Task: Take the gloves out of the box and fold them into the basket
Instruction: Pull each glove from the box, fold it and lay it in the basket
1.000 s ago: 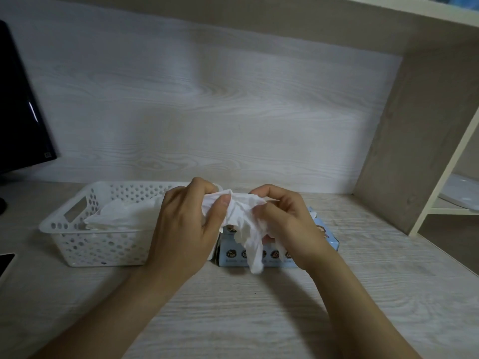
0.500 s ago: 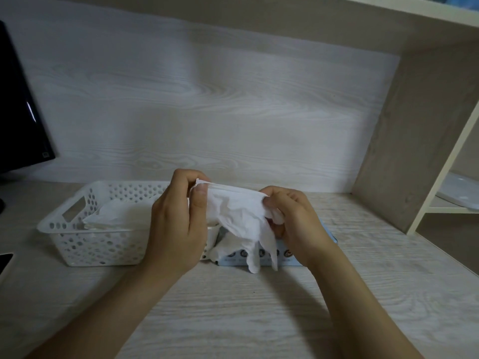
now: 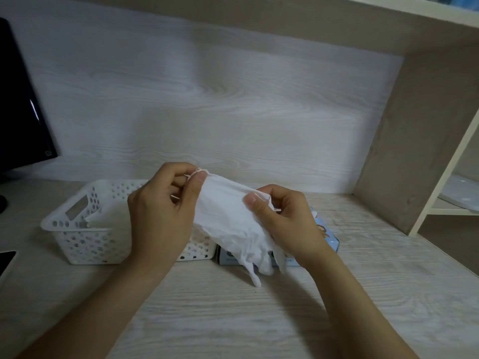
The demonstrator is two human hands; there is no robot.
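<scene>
A thin white glove [image 3: 228,218] hangs spread between my two hands above the desk. My left hand [image 3: 163,216] pinches its cuff at the upper left corner. My right hand [image 3: 285,218] pinches the cuff's other corner. The glove's fingers dangle down in front of the light blue glove box [image 3: 329,237], which lies mostly hidden behind the glove and my right hand. The white perforated basket [image 3: 77,229] stands to the left of the box, with white folded gloves [image 3: 103,216] inside it.
A dark monitor [image 3: 20,104] stands at the far left, and a dark phone [image 3: 6,260] lies at the left edge. A wooden shelf unit [image 3: 414,151] walls off the right side. The desk in front of the basket and box is bare wood.
The crumpled glove has been lifted off the box and pulled open by its cuff. My hands have moved apart, the left one rising higher.
</scene>
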